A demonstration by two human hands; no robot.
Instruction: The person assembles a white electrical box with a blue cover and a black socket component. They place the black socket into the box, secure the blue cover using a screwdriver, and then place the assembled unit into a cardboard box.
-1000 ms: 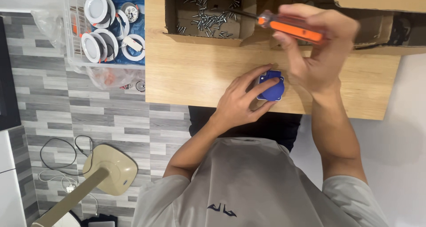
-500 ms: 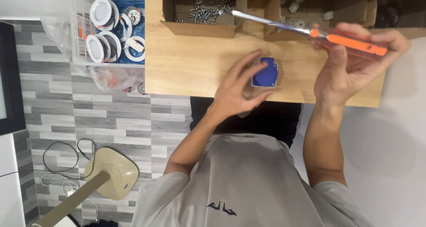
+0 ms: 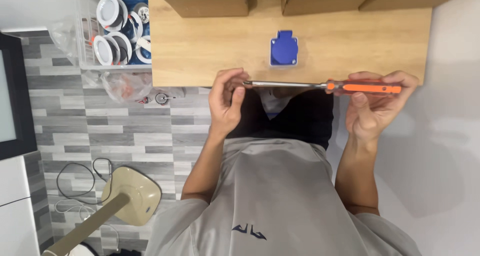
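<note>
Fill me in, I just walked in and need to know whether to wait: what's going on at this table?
A person in a grey shirt holds a screwdriver level in front of the wooden table. The right hand grips its orange handle, and the left hand pinches at the tip of the metal shaft. A blue socket lies untouched on the table, with cardboard boxes along the far edge. A clear bin of round white light fittings stands on the floor beside it.
</note>
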